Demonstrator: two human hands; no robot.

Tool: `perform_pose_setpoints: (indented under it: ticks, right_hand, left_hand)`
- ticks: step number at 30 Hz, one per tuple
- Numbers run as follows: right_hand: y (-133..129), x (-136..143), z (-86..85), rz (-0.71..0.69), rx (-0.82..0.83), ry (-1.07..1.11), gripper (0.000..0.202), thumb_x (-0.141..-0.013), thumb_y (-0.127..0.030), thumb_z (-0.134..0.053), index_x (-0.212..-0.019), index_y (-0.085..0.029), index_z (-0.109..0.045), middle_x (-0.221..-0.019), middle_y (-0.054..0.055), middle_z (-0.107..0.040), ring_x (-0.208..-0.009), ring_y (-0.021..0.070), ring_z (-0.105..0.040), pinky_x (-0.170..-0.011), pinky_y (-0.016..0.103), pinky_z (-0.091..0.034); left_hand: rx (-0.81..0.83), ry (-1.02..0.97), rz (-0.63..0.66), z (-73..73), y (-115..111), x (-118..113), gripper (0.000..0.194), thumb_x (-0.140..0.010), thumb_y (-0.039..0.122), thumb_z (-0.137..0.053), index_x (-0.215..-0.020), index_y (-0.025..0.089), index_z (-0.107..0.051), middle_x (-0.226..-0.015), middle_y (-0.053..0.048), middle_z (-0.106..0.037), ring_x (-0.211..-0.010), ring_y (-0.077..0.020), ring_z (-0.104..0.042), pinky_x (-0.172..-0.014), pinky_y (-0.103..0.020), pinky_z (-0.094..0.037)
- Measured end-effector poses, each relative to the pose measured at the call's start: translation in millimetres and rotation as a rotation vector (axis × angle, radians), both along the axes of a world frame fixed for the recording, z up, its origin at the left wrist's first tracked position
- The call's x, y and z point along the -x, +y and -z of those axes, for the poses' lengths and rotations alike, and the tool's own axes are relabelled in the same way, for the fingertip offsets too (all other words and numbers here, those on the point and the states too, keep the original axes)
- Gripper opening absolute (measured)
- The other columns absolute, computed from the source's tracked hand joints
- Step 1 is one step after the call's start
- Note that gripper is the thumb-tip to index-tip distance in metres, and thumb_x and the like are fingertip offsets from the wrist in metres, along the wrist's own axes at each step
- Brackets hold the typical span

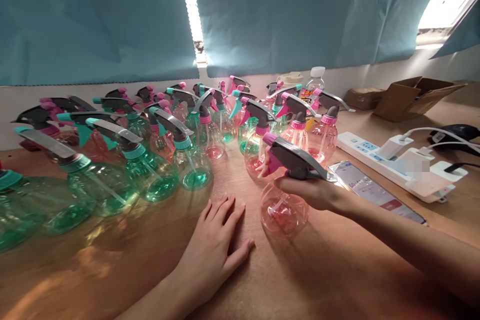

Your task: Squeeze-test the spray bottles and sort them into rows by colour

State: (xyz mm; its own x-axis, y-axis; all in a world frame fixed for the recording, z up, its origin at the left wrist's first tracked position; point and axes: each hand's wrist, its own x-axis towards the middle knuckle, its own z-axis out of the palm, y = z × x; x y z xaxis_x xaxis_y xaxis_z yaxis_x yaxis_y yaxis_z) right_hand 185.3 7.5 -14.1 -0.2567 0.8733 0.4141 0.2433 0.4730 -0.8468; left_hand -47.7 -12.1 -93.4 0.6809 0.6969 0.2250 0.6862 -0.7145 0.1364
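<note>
My right hand (pixel 300 187) is wrapped round the neck of a pink spray bottle (pixel 284 212), just below its dark grey head with a pink nozzle and trigger. The bottle is upright, close to the wooden tabletop; whether its base touches the wood I cannot tell. Flat on the table to its left lies my left hand (pixel 218 240), fingers spread and holding nothing. Beyond that hand stands a green spray bottle (pixel 193 167) with a turquoise collar. Another pink spray bottle (pixel 256 152) is right behind the held one, partly covered by it.
Several more green and pink spray bottles (pixel 101 192) crowd the left and back of the table (pixel 240 290). On the right lie a phone (pixel 375 192), a white power strip (pixel 397 165) with plugs and cables, and an open cardboard box (pixel 408 100). A clear bottle (pixel 315 80) stands behind.
</note>
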Motion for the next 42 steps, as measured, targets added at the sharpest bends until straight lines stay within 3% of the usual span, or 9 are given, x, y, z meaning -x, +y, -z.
perform_pose_setpoints:
  ticks: [3,8,12,17,22,31,42]
  right_hand:
    - [0.5,-0.4,0.2,0.009,-0.013,-0.006,0.021,-0.063,-0.007,-0.051,-0.075,-0.024,-0.051,-0.051,-0.008,-0.034,-0.054,0.0123,-0.046,-0.049,0.024,-0.037]
    - [2.9,0.2,0.4,-0.015,0.005,-0.006,0.023,-0.063,-0.009,-0.05,-0.08,-0.024,-0.058,-0.068,-0.003,-0.057,-0.063,0.0151,-0.056,-0.052,0.027,-0.042]
    - [5.4,3.4,1.7,-0.035,0.003,0.047,0.041,-0.064,-0.011,-0.049,-0.1,-0.025,-0.064,-0.09,0.001,-0.068,-0.085,0.021,-0.064,-0.071,0.034,-0.052]
    - [5.1,3.0,6.2,-0.061,0.041,0.028,0.056,-0.07,-0.01,-0.05,-0.123,-0.029,-0.059,-0.107,0.001,-0.07,-0.099,0.0212,-0.066,-0.082,0.036,-0.054]
    - [5.3,-0.3,9.8,-0.085,0.013,0.028,0.064,-0.074,-0.007,-0.053,-0.133,-0.032,-0.051,-0.128,0.001,-0.062,-0.105,0.0209,-0.065,-0.087,0.037,-0.055]
    - [2.3,-0.2,9.9,-0.001,0.005,0.029,0.068,-0.073,-0.007,-0.054,-0.136,-0.032,-0.048,-0.126,0.002,-0.064,-0.096,0.0202,-0.067,-0.079,0.034,-0.058]
    - [4.4,-0.9,12.9,-0.043,0.014,0.042,0.065,-0.073,-0.006,-0.051,-0.133,-0.031,-0.051,-0.125,0.003,-0.062,-0.092,0.0175,-0.067,-0.078,0.032,-0.056]
  left_hand:
    - [0.009,0.012,-0.001,-1.3,-0.1,0.3,0.051,-0.095,0.048,-0.048,-0.136,0.017,-0.049,-0.141,-0.014,-0.049,-0.133,-0.0313,-0.04,-0.11,-0.055,-0.029]
    - [-0.003,-0.002,0.0,-0.1,0.1,1.5,0.052,-0.095,0.049,-0.046,-0.137,0.019,-0.048,-0.142,-0.013,-0.048,-0.133,-0.031,-0.04,-0.11,-0.055,-0.028]
    - [-0.005,0.006,0.001,0.9,0.4,1.5,0.053,-0.095,0.05,-0.046,-0.138,0.018,-0.047,-0.142,-0.014,-0.048,-0.133,-0.0309,-0.039,-0.11,-0.055,-0.029]
    - [0.003,0.008,0.0,-1.5,0.6,0.7,0.053,-0.095,0.049,-0.047,-0.137,0.018,-0.048,-0.142,-0.014,-0.048,-0.132,-0.0317,-0.04,-0.11,-0.056,-0.029]
    - [0.005,-0.003,0.002,-2.3,0.5,0.4,0.052,-0.095,0.048,-0.047,-0.137,0.018,-0.048,-0.142,-0.013,-0.048,-0.133,-0.0316,-0.04,-0.11,-0.055,-0.029]
    - [0.02,-0.009,-0.006,-3.3,-0.1,-0.8,0.052,-0.094,0.048,-0.049,-0.136,0.018,-0.049,-0.142,-0.013,-0.048,-0.132,-0.0322,-0.04,-0.11,-0.055,-0.028]
    - [0.021,-0.013,-0.006,-2.2,-0.3,-0.2,0.051,-0.094,0.049,-0.048,-0.136,0.019,-0.048,-0.142,-0.013,-0.048,-0.132,-0.0325,-0.04,-0.11,-0.055,-0.028]
